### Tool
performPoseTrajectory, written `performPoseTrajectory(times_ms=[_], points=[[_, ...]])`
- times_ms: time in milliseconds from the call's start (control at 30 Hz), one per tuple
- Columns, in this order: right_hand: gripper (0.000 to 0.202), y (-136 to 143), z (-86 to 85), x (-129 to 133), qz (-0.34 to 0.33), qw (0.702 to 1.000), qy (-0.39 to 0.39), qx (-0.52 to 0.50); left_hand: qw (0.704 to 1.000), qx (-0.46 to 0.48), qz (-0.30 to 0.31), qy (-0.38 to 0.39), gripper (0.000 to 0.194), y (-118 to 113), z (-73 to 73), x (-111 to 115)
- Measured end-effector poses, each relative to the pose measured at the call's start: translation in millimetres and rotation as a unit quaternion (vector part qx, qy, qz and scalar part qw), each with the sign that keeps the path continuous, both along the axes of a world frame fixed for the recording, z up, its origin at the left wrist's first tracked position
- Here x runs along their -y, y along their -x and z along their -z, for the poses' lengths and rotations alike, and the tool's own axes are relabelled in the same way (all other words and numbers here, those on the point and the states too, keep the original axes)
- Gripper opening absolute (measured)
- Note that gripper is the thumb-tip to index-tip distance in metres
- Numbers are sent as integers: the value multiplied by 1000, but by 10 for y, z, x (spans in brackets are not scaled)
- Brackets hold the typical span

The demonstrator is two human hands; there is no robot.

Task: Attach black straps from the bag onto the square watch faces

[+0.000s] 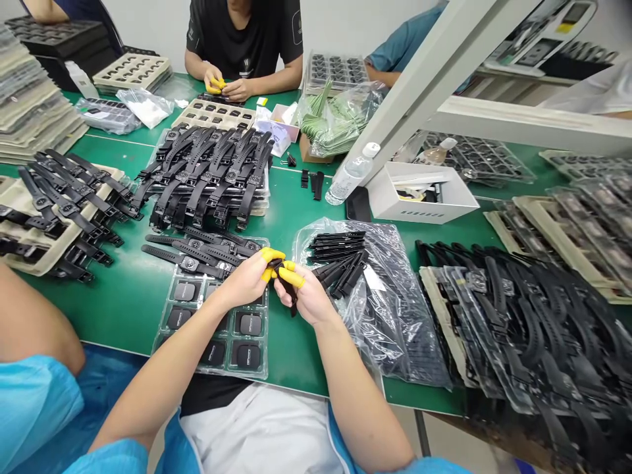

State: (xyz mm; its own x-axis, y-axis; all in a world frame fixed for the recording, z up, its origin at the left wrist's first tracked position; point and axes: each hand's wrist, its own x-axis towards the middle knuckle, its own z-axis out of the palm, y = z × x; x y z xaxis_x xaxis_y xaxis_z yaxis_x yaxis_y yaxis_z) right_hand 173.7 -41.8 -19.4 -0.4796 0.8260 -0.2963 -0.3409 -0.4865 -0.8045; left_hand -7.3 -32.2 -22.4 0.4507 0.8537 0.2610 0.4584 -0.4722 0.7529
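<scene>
Pinching a small dark piece (278,264) from both sides, the left hand (249,280) and right hand (310,295) meet over the surface (284,204), well in from its near edge. Both are closed on it with the fingertips; this grip probably steadies it while leaving fine control. Yellow caps (291,277) cover several fingertips, likely for traction or to avoid marks. A narrow dark end hangs below the fingers; they hide how it joins the rest.

Under the left forearm, a clear tray (265,342) lies against the near edge, its cells apparently there to hold the dark squares (248,356) apart. Watches (188,263) lie across the tray's far edge, straps roughly parallel, perhaps so that they nest without tangling. Right of the right hand, loose straps (340,245) rest in a fanned bunch on a plastic bag (409,309), presumably for a short reach.

Toward the right end of the surface, layered trays carry more strapped watches (518,309); another stack (207,174) stands farther back on the left, seemingly layered to save room. By the slanting post (409,99), the bottle (350,178) and white box (419,210) sit out of the hands' way.
</scene>
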Motion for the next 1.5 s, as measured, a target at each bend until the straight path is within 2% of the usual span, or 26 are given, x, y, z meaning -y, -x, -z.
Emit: performPoseTrajectory(times_ms=[167, 333, 700, 833, 1067, 1500], points=[[35, -9, 16, 1, 1, 1000, -2, -2, 1000, -15, 3, -9, 46, 8, -1, 6], [33, -22, 43, -6, 1, 1000, 5, 0, 998, -27, 17, -51, 47, 36, 22, -11], [35, 2, 23, -22, 9, 1000, 2, -22, 999, -9, -11, -46, 41, 30, 28, 0], [35, -18, 34, -35, 42, 999, 0, -10, 998, 13, -33, -48, 38, 41, 16, 0], [34, -34, 53, -17, -22, 999, -31, -9, 998, -13, 18, -56, 51, 50, 34, -2], [37, 118, 52, 19, 42, 997, 1, -70, 997, 0, -8, -75, 49, 46, 91, -14]])
